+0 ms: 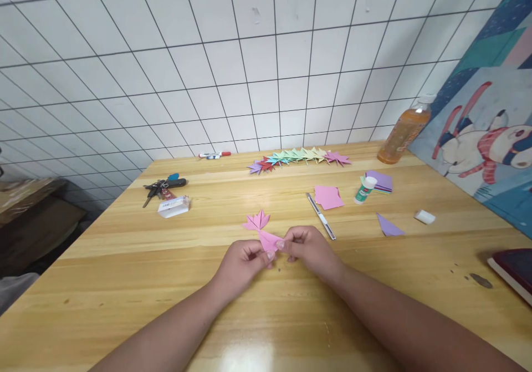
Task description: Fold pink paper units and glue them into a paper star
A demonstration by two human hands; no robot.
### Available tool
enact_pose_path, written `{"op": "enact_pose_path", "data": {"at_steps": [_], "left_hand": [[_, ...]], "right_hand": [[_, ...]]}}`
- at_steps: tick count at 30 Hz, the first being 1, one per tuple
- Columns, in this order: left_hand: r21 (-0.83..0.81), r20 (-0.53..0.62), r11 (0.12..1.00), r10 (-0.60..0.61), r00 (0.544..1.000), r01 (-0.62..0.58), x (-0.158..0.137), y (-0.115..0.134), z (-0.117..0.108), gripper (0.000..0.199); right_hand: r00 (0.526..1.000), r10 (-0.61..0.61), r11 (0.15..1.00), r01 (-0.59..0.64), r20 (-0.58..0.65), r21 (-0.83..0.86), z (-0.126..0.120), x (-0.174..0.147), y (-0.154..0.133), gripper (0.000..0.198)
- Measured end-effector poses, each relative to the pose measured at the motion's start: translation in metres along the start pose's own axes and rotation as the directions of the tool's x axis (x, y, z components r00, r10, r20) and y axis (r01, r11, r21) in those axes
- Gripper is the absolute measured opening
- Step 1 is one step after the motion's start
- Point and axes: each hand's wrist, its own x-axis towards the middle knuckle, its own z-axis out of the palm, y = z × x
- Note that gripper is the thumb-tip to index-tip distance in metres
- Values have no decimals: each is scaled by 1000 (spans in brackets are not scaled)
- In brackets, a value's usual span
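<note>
Head view: left hand (244, 262) and right hand (311, 251), grip clamped on pink paper (268, 240); bottle (420, 108) of amber liquid (404, 132).

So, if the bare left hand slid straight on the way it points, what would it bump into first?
Beyond the folded pink paper that the left hand holds, probably the bare right hand, which is at the same piece; depth is hard to judge from this one view.

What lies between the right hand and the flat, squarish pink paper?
In the head view, a slim, silvery utility knife lies there, on the wooden table.
</note>
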Motion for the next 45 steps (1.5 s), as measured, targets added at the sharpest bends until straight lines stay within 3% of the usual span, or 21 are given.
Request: {"op": "enact_pose_path", "data": {"at_steps": [15,24,29,37,45], "left_hand": [[-127,-1,985,-115,993,114,4,1,-2,27],[86,43,996,-29,999,25,0,2,1,27],[149,57,989,-15,998,6,1,4,1,27],[96,25,995,-40,999,38,0,-1,-3,26],[28,-20,999,26,999,-26,1,1,0,26]], "right_hand": [[1000,-1,1000,1,-21,12,0,2,-1,24],[996,-73,982,81,51,-170,5,-1,0,15],[997,-38,989,47,67,-142,0,1,3,19],[999,-22,982,30,47,-185,-1,2,7,19],[996,-70,960,81,50,-268,0,1,9,18]]}}
